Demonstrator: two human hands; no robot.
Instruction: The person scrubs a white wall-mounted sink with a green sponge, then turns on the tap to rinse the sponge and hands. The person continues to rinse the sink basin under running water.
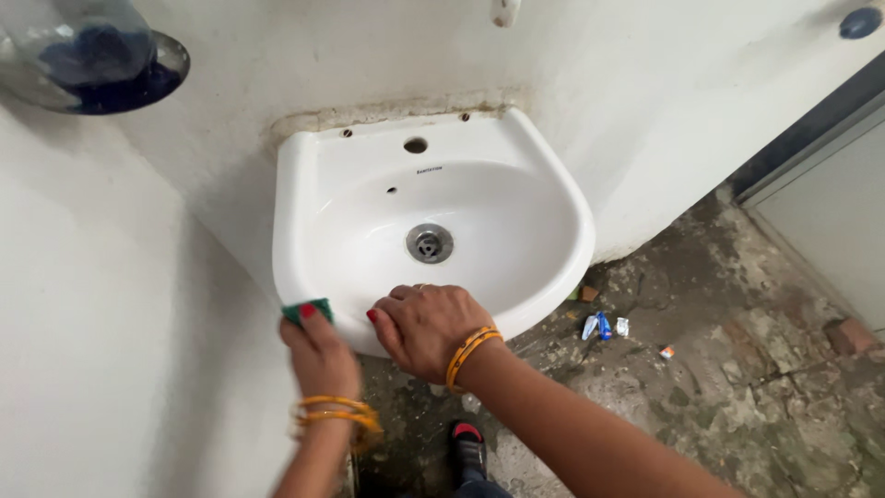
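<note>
Left fingers [307,318] were pinched shut on a green pad [307,309] at the sink [553,221] rim's lower-left edge, its long axis running left-right. Right hand [426,327] rested curled on the front rim, fingers together. Around them: white walls, drain [430,243] at centre, stained floor [737,369] with litter [604,326] on the right.

White plastered walls [111,304] met at a corner, stained along a rough mortar seam [396,112]. The cracked, grimy grey concrete floor [737,387] carried small scattered wrappers [604,326] near a grey door frame [811,129].
</note>
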